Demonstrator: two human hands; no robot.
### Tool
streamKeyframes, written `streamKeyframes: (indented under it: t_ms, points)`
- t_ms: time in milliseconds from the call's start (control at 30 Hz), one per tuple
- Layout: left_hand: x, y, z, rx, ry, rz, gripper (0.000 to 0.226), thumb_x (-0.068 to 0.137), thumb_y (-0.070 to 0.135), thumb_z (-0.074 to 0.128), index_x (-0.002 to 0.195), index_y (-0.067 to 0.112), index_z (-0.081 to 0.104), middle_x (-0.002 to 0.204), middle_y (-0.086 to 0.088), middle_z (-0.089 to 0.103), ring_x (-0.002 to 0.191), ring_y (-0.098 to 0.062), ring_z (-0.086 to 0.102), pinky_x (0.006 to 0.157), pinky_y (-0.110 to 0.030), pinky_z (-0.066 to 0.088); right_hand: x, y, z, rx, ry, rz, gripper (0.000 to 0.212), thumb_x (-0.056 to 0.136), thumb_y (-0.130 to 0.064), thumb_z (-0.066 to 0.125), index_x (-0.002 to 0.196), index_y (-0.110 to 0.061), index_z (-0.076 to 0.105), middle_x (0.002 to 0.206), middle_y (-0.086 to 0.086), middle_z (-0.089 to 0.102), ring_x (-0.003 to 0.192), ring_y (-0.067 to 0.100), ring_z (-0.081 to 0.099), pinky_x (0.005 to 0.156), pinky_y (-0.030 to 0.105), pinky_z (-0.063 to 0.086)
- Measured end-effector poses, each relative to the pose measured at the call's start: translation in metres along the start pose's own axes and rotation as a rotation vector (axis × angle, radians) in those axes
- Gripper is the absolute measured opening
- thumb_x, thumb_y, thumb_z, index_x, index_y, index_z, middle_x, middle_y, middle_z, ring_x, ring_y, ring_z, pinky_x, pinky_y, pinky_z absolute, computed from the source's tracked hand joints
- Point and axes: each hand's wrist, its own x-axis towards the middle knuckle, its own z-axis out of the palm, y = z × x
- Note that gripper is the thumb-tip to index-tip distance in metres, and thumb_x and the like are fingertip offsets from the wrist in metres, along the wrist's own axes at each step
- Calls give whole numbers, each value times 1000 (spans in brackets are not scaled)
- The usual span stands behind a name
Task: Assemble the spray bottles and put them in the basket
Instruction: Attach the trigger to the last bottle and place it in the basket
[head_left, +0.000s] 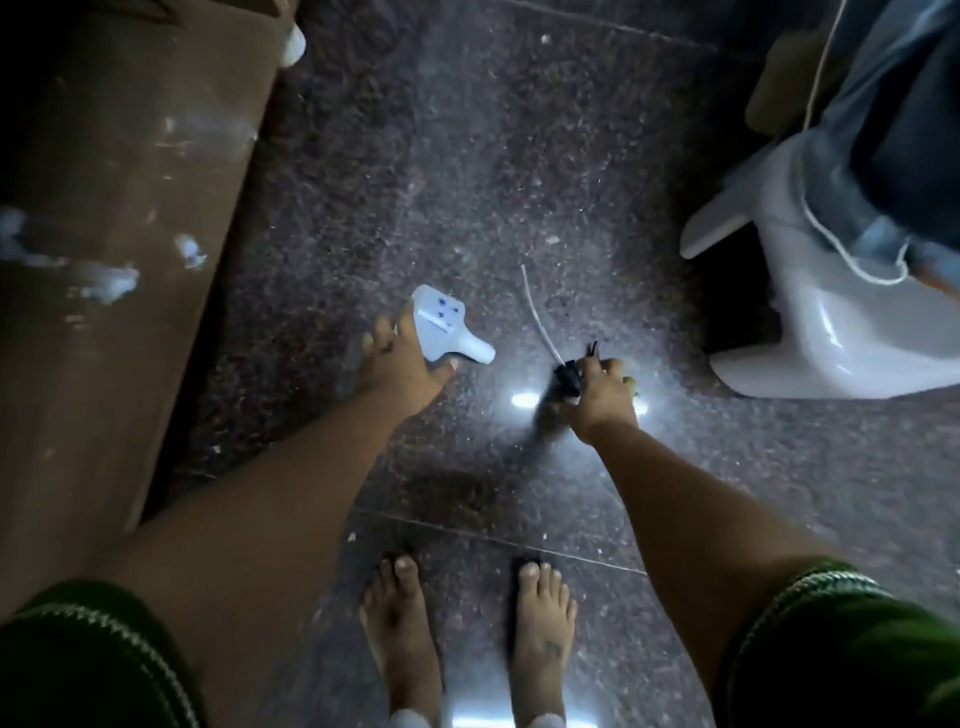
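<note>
My left hand (400, 364) grips a white spray bottle body (447, 327) with small blue marks, held tilted with its open neck pointing right. My right hand (605, 397) holds a black spray head (567, 378) whose thin clear dip tube (537, 317) sticks up and to the left. Bottle and spray head are apart, about a hand's width between them, both held over the dark speckled floor. No basket is in view.
A brown table (119, 208) runs along the left with blurred white bottle pieces (111, 283) on it. A white plastic stool (810, 312) stands at the right, with a seated person's jeans leg (893, 130) above it. My bare feet (467, 634) stand on the floor below.
</note>
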Motion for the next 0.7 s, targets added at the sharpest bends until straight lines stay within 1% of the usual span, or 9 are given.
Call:
streamKeyframes:
  t_ms: [100, 167, 233, 333, 400, 467, 567, 633, 700]
  points:
    - [28, -3, 13, -195, 59, -64, 120, 64, 43, 84, 151, 17, 4, 152, -17, 18, 139, -38, 21, 106, -50, 33, 12, 11, 21, -8, 65, -15, 63, 78, -29, 69, 133, -29, 37, 140, 9, 29, 127, 39, 30, 95, 54, 46]
    - [47, 3, 17, -189, 69, -109, 128, 58, 44, 88, 151, 16, 4, 153, -16, 20, 141, -34, 23, 109, -47, 32, 19, 14, 30, -49, 111, -63, 58, 81, -17, 62, 133, -29, 37, 144, 7, 30, 135, 38, 24, 95, 58, 46]
    - [60, 8, 22, -14, 17, -48, 123, 57, 51, 85, 149, 13, 12, 151, -16, 26, 138, -32, 28, 109, -43, 32, 23, 12, 38, -107, 139, -105, 57, 85, -9, 54, 135, -27, 34, 144, 4, 35, 136, 35, 24, 94, 57, 45]
    - [71, 16, 28, 108, -181, 47, 110, 67, 54, 78, 148, 12, 16, 150, -15, 30, 135, -32, 32, 113, -42, 32, 27, 6, 41, -258, 246, -85, 47, 88, -8, 45, 132, -24, 38, 138, 2, 44, 131, 32, 33, 97, 53, 40]
    - [73, 15, 32, 57, -125, 10, 103, 69, 43, 81, 147, 18, 18, 148, -14, 33, 132, -32, 39, 106, -41, 40, 30, 1, 41, -370, 279, -109, 39, 90, -11, 42, 127, -22, 43, 133, 3, 50, 128, 30, 38, 100, 50, 37]
    - [74, 17, 32, -78, -34, -51, 97, 69, 28, 84, 144, 20, 24, 143, -14, 41, 123, -33, 50, 94, -40, 47, 35, -1, 42, -417, 273, -182, 40, 90, -12, 43, 129, -23, 43, 132, 2, 53, 127, 28, 40, 101, 47, 36]
    - [80, 14, 27, -325, 82, -118, 85, 72, 22, 82, 139, 14, 32, 135, -15, 53, 117, -33, 56, 91, -37, 47, 39, -8, 38, -262, 215, -255, 56, 90, -18, 46, 143, -22, 32, 134, 2, 52, 126, 25, 40, 104, 45, 33]
    - [85, 13, 18, -499, 189, -197, 86, 71, 25, 83, 139, 12, 32, 136, -15, 52, 119, -31, 54, 96, -35, 44, 35, -19, 30, 33, 207, -280, 56, 92, -25, 47, 145, -17, 31, 134, 7, 51, 124, 26, 41, 105, 42, 34]
    - [91, 10, 11, -616, 262, -242, 92, 70, 27, 84, 142, 14, 28, 139, -14, 49, 121, -29, 52, 96, -31, 42, 28, -34, 15, 422, 234, -257, 47, 97, -29, 45, 142, -15, 38, 133, 10, 53, 122, 25, 45, 106, 35, 36]
